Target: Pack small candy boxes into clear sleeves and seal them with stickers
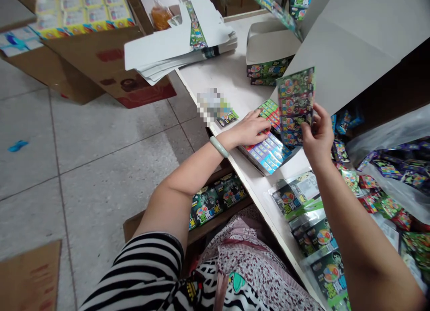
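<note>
My right hand [320, 136] grips a flat printed card [296, 100] by its right side, thumb on the front. The card stands nearly upright and bears several coloured picture bands. Its lower edge comes close to an open display box packed with rows of small coloured boxes [267, 153]; whether they touch I cannot tell. On top of those rows lies my left hand [250, 131], its fingers stretched out over the green, red and purple ones. A green bangle [219, 147] circles the left wrist. Left of that hand, a small printed piece [228, 117] rests at the table edge.
White cardboard sheets [161, 55] overhang the table's far left corner. Behind my hands stand stacked display boxes [268, 69]. Printed packs [316, 239] lie along the near edge, with loose small boxes [386, 203] at the right. Cartons [110, 64] stand on the floor.
</note>
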{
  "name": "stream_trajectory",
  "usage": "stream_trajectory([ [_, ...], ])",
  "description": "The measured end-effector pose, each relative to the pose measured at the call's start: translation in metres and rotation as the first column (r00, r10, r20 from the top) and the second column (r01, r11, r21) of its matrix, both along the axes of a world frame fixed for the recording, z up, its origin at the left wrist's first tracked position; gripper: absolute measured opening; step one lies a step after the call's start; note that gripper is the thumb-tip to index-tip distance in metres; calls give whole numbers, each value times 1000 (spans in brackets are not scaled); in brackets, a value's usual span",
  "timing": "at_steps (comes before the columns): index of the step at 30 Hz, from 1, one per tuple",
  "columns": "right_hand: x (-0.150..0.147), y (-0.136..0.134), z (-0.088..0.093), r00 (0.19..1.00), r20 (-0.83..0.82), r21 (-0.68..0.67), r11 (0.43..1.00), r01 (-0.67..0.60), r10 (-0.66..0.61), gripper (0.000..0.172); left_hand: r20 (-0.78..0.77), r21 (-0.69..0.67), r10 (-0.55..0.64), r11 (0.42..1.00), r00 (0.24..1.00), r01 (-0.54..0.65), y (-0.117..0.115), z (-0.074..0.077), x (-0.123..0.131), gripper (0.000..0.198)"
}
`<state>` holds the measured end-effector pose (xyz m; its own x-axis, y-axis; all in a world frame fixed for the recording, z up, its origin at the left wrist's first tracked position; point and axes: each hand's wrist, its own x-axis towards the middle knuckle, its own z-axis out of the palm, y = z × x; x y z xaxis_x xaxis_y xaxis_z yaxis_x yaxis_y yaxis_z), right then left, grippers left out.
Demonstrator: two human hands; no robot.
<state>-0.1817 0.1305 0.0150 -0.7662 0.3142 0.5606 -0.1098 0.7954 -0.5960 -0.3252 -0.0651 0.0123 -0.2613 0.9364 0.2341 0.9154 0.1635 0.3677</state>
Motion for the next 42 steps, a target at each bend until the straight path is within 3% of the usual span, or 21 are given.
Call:
stream_trajectory([
  [6, 12, -26, 13, 988, 154, 234, 972, -21, -16, 55, -5, -7, 28, 1000, 1000, -28, -6, -3, 2, 24],
  [9, 19, -29, 19, 970, 233, 310, 951, -7, -68, 57, 52, 136, 133, 981, 990, -139, -20, -6, -10, 24],
  [12, 13, -35, 20, 950, 301, 380, 924, -36, -86, 55, 255, 320, 335, 856, 907, -406, -24, -7, -31, 22],
  [14, 4, -40, 19, 935, 338, 428, 902, -51, -107, 54, 430, 308, 352, 808, 831, -502, -16, -7, -44, 23],
  [16, -4, -44, 18, 922, 362, 466, 883, -51, -138, 54, 568, 234, 280, 846, 774, -478, -2, -7, -52, 25],
  [20, -12, -43, 18, 905, 392, 506, 861, -61, -166, 55, 777, 122, 109, 940, 620, -318, 16, -3, -60, 31],
  [23, -10, -40, 18, 906, 397, 514, 853, -87, -147, 54, 835, 28, 130, 960, 534, -278, 17, 2, -63, 28],
  [28, -1, -39, 17, 908, 384, 523, 850, -64, -167, 54, 807, -21, 188, 957, 560, -291, 15, 2, -66, 29],
  [32, -1, -44, 13, 930, 333, 505, 862, -38, -154, 52, 838, -49, 169, 970, 519, -238, 12, -6, -69, 33],
  [39, -6, -54, -4, 912, 388, 456, 888, -63, -135, 48, 885, -52, 166, 963, 435, -263, 4, -17, -66, 37],
  [42, -3, -53, -11, 893, 432, 432, 898, -85, -123, 50, 869, -94, 202, 964, 451, -250, 8, -18, -63, 35],
])
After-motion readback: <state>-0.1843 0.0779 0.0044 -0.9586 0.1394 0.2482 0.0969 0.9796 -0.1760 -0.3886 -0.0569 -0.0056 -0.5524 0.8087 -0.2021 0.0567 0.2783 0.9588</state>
